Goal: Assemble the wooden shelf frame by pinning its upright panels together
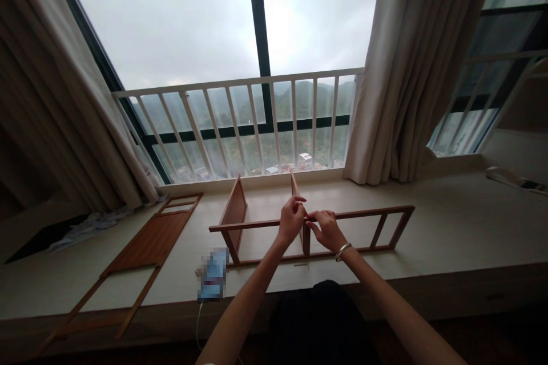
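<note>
A brown wooden frame [363, 214] lies on its long side on the pale window ledge, with two boards rising from it. One wooden board [234, 205] stands at its left end, the other wooden board [295, 187] near its middle. My left hand [293, 220] is closed in a pinch at the middle joint; whatever its fingertips hold is too small to make out. Close beside it, my right hand [327, 230] grips the frame's upper rail, thumb below and fingers on top. A bracelet [343, 251] circles my right wrist.
Another wooden frame with a panel [141, 239] lies flat at the left, overhanging the ledge's front edge. A phone [213, 275] with a white cable lies near that edge. Behind are a white railing [240, 82], windows and a beige curtain [398, 68] on the right.
</note>
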`<state>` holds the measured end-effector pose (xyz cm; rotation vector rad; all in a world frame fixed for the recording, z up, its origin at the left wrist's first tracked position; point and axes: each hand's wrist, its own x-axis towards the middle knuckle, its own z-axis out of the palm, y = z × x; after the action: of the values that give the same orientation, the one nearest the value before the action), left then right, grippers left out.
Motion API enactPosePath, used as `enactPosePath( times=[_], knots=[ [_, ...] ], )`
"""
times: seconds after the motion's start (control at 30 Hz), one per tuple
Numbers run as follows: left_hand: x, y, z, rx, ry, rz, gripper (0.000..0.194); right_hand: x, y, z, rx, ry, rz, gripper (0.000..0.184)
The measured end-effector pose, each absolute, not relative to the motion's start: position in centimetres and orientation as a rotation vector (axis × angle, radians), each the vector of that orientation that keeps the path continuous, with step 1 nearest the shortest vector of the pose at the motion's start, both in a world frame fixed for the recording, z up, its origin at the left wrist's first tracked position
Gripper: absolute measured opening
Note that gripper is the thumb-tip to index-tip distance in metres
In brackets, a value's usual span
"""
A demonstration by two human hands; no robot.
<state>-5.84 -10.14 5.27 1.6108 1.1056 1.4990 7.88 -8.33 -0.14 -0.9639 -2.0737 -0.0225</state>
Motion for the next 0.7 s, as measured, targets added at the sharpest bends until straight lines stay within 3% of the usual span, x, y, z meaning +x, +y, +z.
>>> enactPosePath(
  times=[0.2,0.47,0.7],
  knots=[
    [-7.1,-5.5,4.5,1.845,1.394,1.289,0.033,7.6,-8.3,-0.6,-0.945,-2.045,-0.056,0.017],
    [-7.4,-3.2,3.6,2.067,1.466,1.026,0.019,7.5,-7.8,-1.1,-0.94,-2.024,-0.053,0.017],
    [-7.7,-2.7,2.9,2.107,1.432,0.929,0.018,7.3,-7.4,-1.4,-0.934,-2.009,-0.013,0.018]
  ],
)
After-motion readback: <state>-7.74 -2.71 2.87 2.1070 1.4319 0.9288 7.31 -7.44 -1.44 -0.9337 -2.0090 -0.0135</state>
